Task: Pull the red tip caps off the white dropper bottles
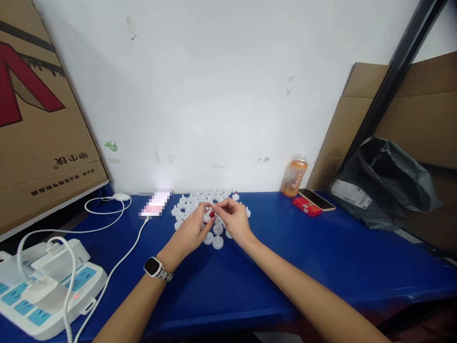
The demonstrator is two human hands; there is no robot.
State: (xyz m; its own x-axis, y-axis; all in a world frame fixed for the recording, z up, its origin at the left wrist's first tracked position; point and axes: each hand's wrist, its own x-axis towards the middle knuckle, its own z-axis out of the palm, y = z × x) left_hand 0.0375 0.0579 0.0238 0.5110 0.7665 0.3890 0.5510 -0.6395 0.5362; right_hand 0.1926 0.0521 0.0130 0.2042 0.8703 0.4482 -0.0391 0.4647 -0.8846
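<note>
My left hand (pixel 193 229), with a watch on its wrist, and my right hand (pixel 233 218) meet over a cluster of several small white plastic caps (pixel 194 202) on the blue table (pixel 285 257). Both hands have their fingers pinched together around a small red piece (pixel 212 214) held between the fingertips. More white caps (pixel 217 241) lie just below the hands, near the wrists. One cap with a red tip (pixel 235 196) stands at the far right of the cluster.
A white power strip (pixel 43 290) with plugs and white cables sits at the front left. Behind it leans a cardboard box (pixel 39 124). An orange drink bottle (pixel 294 176), a phone (pixel 317 199), a red pack (pixel 306 206) and a black plastic bag (pixel 383 183) are at the right.
</note>
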